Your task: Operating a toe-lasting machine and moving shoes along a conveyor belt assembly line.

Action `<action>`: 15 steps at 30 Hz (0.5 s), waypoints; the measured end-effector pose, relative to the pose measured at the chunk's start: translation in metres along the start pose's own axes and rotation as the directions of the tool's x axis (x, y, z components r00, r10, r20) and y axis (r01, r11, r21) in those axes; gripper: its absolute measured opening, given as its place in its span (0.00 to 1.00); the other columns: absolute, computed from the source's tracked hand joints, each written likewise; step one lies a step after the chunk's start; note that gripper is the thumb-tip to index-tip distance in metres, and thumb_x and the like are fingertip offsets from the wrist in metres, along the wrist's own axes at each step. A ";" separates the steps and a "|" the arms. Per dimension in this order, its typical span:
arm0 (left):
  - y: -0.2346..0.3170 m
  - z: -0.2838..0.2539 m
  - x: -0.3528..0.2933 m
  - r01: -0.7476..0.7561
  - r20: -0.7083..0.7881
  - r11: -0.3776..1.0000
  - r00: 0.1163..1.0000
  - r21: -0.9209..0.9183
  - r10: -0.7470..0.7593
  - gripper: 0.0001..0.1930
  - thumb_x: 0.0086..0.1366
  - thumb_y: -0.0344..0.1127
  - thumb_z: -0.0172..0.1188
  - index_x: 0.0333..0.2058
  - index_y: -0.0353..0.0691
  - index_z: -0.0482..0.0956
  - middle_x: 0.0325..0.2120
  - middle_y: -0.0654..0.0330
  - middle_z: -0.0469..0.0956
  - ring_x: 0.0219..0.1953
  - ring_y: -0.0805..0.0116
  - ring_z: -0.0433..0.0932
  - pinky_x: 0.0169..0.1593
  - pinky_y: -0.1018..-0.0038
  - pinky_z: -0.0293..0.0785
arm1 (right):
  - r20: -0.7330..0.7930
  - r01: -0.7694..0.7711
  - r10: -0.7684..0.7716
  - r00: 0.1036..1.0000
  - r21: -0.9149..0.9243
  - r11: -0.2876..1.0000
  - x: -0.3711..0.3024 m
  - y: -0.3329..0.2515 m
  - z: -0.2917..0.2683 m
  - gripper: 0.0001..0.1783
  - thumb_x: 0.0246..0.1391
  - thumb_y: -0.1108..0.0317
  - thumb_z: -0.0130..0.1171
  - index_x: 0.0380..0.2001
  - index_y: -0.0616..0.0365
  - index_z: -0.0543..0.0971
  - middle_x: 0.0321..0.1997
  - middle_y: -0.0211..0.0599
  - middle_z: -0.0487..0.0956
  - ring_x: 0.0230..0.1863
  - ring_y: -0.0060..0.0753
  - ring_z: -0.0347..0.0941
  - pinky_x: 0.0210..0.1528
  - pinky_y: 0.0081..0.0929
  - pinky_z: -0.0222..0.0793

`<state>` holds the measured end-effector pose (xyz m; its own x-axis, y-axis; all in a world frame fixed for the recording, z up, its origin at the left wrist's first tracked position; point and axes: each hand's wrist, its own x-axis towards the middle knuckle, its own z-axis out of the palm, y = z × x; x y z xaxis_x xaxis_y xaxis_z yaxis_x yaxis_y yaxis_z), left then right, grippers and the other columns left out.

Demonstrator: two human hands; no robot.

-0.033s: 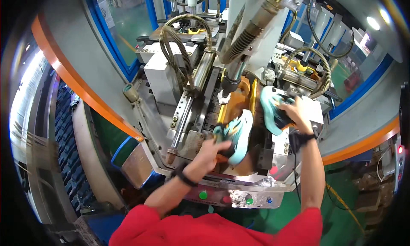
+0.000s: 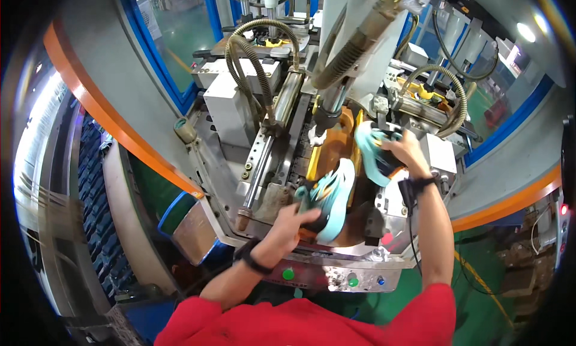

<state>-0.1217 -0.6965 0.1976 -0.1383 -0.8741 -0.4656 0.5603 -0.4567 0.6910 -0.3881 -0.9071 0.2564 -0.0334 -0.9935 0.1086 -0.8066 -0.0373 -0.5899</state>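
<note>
A shoe with a light-blue sole and dark upper [image 2: 339, 197] lies at the front of the machine bed, its sole edge facing right. My left hand [image 2: 285, 229] is closed on the dark side of this shoe, with the thumb over it. To the upper right, a similar light-blue and black shoe [image 2: 369, 155] is held tilted by my right hand [image 2: 409, 154], whose fingers wrap its dark part. Between and behind the shoes is a brown trough with yellow sides [image 2: 335, 149]. A dark vertical press rod [image 2: 327, 115] comes down at its far end.
A metal cylinder with a polished rod [image 2: 259, 169] runs along the left, with coiled hoses [image 2: 264, 25] above. Green buttons [image 2: 288, 274] sit on the front panel. An orange curved guard edge [image 2: 120, 130] borders the station. A brown bin with a blue rim [image 2: 195, 232] stands lower left.
My right hand and its shoe have shifted a little to the left, toward the trough. The left hand has moved slightly down and left; its shoe stays at the front of the bed.
</note>
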 end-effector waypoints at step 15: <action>-0.051 -0.114 -0.252 -0.514 -0.641 0.858 0.661 -0.008 0.390 0.19 0.59 0.31 0.61 0.48 0.31 0.73 0.39 0.58 0.80 0.35 0.69 0.81 0.36 0.76 0.78 | -0.115 0.179 -0.197 0.974 -0.146 0.973 -0.019 -0.046 0.203 0.34 0.46 0.68 0.61 0.54 0.69 0.59 0.43 0.64 0.74 0.38 0.65 0.76 0.40 0.50 0.75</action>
<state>-0.0227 -0.4342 0.2165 0.6506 -0.6500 -0.3927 0.5585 0.0592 0.8274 -0.2307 -0.9079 0.1186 0.0580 -0.9477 0.3138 -0.8769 -0.1986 -0.4377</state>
